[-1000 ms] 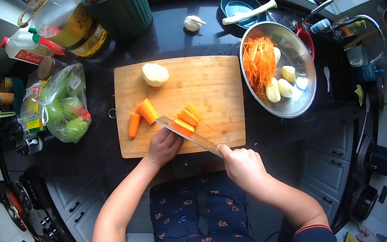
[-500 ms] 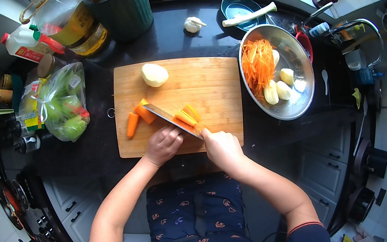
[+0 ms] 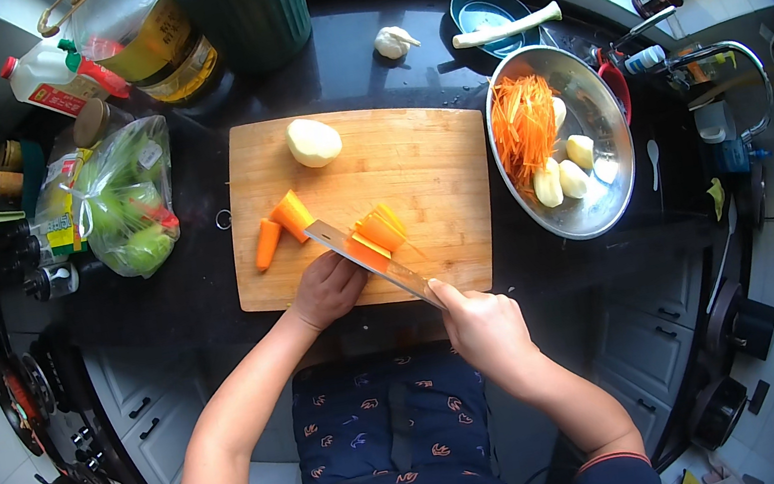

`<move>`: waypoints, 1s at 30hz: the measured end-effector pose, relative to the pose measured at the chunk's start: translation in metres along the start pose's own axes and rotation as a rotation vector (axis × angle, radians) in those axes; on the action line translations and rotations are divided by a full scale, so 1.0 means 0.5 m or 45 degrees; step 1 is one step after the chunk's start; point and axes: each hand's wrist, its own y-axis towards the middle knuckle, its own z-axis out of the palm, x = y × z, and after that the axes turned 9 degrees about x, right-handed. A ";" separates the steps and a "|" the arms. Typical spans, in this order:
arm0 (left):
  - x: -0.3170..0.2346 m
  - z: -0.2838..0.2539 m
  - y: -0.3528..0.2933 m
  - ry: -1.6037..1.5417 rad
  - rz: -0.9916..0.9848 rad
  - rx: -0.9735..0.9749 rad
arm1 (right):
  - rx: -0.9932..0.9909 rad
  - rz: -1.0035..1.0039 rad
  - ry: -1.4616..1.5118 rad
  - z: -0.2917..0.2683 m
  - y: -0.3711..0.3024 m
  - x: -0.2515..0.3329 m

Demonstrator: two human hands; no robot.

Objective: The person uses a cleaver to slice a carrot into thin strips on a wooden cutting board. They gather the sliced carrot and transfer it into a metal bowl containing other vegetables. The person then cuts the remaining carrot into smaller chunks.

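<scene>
My right hand [image 3: 488, 327] grips the handle of a kitchen knife [image 3: 375, 262], whose blade slants up and left across the near part of the wooden cutting board [image 3: 435, 163]. Against the blade's far right side lie thin carrot slices [image 3: 383, 228]. My left hand [image 3: 326, 290] rests on the board just left of the blade, fingers curled in; whatever they hold is hidden beneath them. Beyond that hand sit a thick carrot chunk [image 3: 292, 216] and a slimmer carrot piece [image 3: 268, 245]. A peeled potato [image 3: 314, 142] lies near the board's far edge.
Right of the board stands a metal bowl [image 3: 609, 207] with shredded carrot [image 3: 526, 124] and peeled pale pieces. A garlic bulb [image 3: 394, 42] and a dark dish [image 3: 477, 10] lie behind. To the left are a bag of green vegetables [image 3: 133, 201] and an oil jug [image 3: 159, 50].
The knife has slid back toward me and to the right with my right hand. The carrot slices beside the blade have spread slightly. My left hand has stayed nearly in place.
</scene>
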 end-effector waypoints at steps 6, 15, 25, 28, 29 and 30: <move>0.002 -0.010 0.005 -0.003 0.021 0.044 | 0.018 -0.004 -0.023 -0.023 -0.031 -0.004; 0.002 -0.009 0.006 -0.040 0.003 0.015 | 0.125 0.104 -0.033 -0.017 -0.031 0.006; -0.002 0.003 0.001 0.036 -0.010 -0.023 | 0.145 0.083 0.007 0.021 0.033 0.005; 0.001 0.016 -0.011 0.028 -0.008 -0.011 | 0.167 0.124 -0.055 0.046 0.067 0.011; 0.005 0.017 -0.015 0.009 0.000 0.002 | 0.044 0.063 -0.079 0.055 0.081 0.013; 0.007 0.017 -0.019 -0.008 0.009 0.015 | 0.029 0.061 -0.082 0.062 0.091 0.009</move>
